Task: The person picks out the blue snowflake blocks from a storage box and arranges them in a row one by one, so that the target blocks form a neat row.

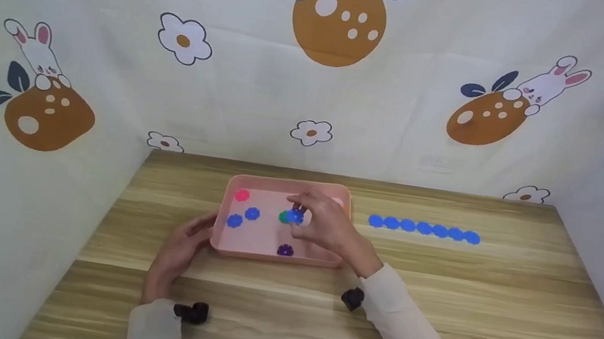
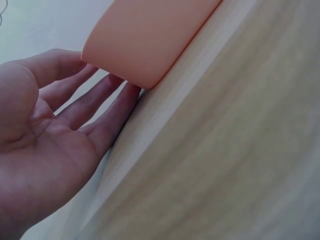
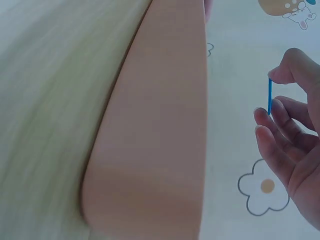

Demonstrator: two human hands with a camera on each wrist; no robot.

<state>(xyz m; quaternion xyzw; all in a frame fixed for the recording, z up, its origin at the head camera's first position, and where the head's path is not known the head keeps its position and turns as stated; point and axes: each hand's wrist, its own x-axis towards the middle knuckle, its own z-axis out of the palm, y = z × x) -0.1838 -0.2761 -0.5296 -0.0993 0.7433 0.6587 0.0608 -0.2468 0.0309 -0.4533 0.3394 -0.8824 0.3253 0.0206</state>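
Thumb and fingertips of my right hand (image 1: 327, 223) pinch a blue flower-shaped disc (image 3: 270, 96) by its edges, held up above the pink tray (image 1: 267, 254). The right wrist view shows this disc thin and edge-on. My left hand (image 1: 179, 249) lies at the tray's left end, its extended fingers touching the outer wall and the thumb by the rim (image 2: 81, 56). Inside the tray are two blue discs (image 1: 252, 214), a pink disc (image 1: 241, 195), a dark purple disc (image 1: 285, 250) and a green disc (image 1: 283, 217), partly covered by the held one.
Right of the tray, several blue discs (image 1: 424, 228) form a straight row on the wooden table (image 1: 283, 313). Patterned cloth (image 1: 229, 101) stands behind the table and along its sides. My right hand hides part of the tray's right side.
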